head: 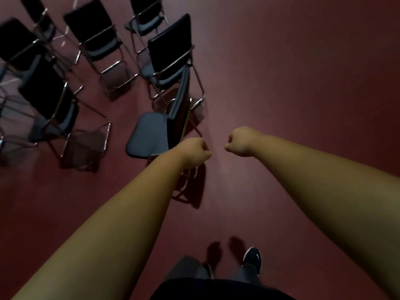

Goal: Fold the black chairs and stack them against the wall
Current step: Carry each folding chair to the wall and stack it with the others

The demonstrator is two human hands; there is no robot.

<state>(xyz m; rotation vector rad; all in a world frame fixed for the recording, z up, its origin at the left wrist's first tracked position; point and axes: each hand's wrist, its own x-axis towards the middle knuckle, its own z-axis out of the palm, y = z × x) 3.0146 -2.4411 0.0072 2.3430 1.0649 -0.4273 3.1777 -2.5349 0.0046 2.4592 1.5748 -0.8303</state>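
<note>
The nearest black chair (149, 135) stands unfolded just ahead of me, its padded seat to the left and its backrest (179, 111) seen almost edge-on. My left hand (194, 151) is a closed fist right beside that backrest, over the chair's metal frame; I see nothing gripped in it. My right hand (240, 141) is also a closed fist, a little to the right over bare floor and holding nothing. Both arms are stretched forward. Behind stands another unfolded black chair (171, 46).
Several more unfolded black chairs with metal frames stand at the upper left (95, 37) (49, 98). The floor (303, 83) is dark red and bare to the right. My feet in dark shoes (252, 259) are at the bottom. No wall is in view.
</note>
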